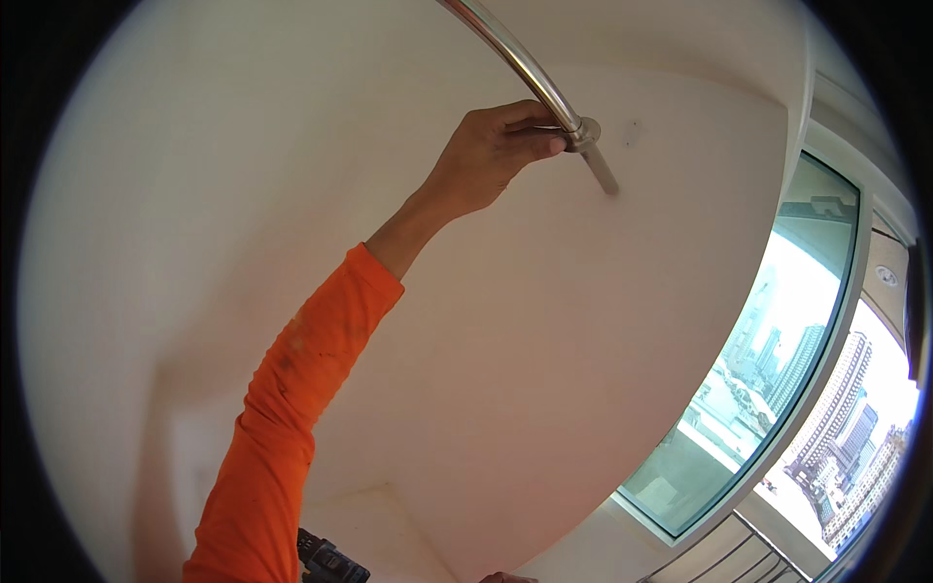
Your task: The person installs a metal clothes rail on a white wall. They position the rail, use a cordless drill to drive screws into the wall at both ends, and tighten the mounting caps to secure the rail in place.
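Observation:
My left hand (496, 151), in an orange sleeve, is raised high with its thumb and fingers pinched on a round metal flange (583, 134). The flange sits around a shiny metal rod (520, 60) that slants down from the top edge. Below the flange, the duller end of the rod (604, 175) sticks out close to the pale wall. A sliver of skin at the bottom edge looks like my right hand (507, 577); its fingers are too cut off to read. Near my left sleeve, a black device (330, 559) shows in part, its kind unclear.
The pale wall (544, 321) fills most of the view, with small marks or holes (632, 133) right of the flange. On the right stand a framed window (758, 360) and an opening toward tall buildings (850, 437). A metal railing (729, 554) is at the lower right.

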The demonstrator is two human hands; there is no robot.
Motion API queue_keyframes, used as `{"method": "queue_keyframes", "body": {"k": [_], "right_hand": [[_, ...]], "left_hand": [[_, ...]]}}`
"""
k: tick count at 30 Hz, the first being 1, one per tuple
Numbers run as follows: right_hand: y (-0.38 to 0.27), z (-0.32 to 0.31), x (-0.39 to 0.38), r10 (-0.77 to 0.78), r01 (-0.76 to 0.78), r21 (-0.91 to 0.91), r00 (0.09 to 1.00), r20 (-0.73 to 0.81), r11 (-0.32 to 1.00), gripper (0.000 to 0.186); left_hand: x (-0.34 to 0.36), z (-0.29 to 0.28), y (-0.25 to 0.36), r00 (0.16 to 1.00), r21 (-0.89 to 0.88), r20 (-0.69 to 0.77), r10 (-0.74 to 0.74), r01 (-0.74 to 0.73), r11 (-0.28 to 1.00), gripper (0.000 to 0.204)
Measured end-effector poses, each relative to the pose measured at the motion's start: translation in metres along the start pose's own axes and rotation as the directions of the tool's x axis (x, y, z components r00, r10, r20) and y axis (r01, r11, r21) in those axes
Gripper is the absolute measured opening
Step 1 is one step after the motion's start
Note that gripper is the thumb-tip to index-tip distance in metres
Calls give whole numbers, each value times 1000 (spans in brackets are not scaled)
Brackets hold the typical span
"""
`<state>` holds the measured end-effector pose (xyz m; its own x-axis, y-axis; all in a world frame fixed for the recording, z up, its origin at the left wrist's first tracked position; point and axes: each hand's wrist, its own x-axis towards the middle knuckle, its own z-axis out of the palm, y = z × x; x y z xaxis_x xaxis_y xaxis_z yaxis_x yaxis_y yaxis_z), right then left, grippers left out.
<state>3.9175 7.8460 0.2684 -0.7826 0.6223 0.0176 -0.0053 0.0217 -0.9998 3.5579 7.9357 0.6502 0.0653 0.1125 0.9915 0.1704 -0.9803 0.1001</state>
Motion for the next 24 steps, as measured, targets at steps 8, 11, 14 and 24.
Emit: {"method": "queue_keyframes", "body": {"k": [8,11,14,24], "right_hand": [[-139,-15,11,-532,468,-595,843,80,653,9],[-174,-12,16,-609,523,-701,777,158,484,9],[-186,-10,19,-544,452,-743,827,141,494,19],[-186,-19,31,-549,367,-769,836,26,523,25]], "left_hand": [[5,3,-8,1000,30,1,-21,21,999,35],[7,11,-12,998,218,-8,-59,59,974,32],[10,25,-22,996,293,-25,-85,89,952,30],[9,52,-61,994,378,-83,77,-40,925,29]]}}
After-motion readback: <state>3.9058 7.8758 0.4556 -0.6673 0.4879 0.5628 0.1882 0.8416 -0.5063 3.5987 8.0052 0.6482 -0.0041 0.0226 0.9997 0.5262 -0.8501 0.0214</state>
